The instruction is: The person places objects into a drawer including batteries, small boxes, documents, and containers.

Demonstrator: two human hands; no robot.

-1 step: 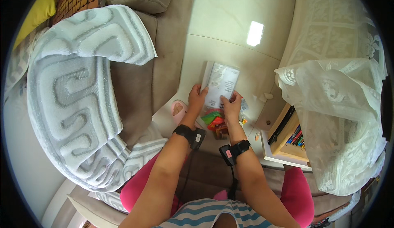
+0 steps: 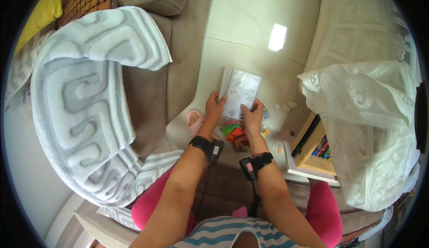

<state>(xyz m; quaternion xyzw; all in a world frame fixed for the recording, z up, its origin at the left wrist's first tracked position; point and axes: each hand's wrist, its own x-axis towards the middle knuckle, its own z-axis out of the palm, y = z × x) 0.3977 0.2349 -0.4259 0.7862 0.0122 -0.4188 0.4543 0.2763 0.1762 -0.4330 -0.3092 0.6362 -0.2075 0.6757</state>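
A flat white book-shaped thing (image 2: 242,91) with printed text on its upper face is held out in front of me; whether it is a book or a thin box I cannot tell. My left hand (image 2: 216,107) grips its near left edge, thumb on top. At the near right corner, my right hand (image 2: 253,115) pinches it with the thumb pressed on the face. Just below it, partly covered by it and my right wrist, is a bundle of colourful things (image 2: 235,132) in red, green and orange, possibly in clear wrapping. Both wrists wear black strapped devices.
To the right, an open wooden drawer (image 2: 308,163) holds several pens (image 2: 322,149); a white lace cloth (image 2: 362,109) hangs over it. A brown sofa (image 2: 181,60) with a grey-white patterned cover (image 2: 73,114) stands left. A pink slipper (image 2: 195,117) is on the pale tiled floor (image 2: 241,20).
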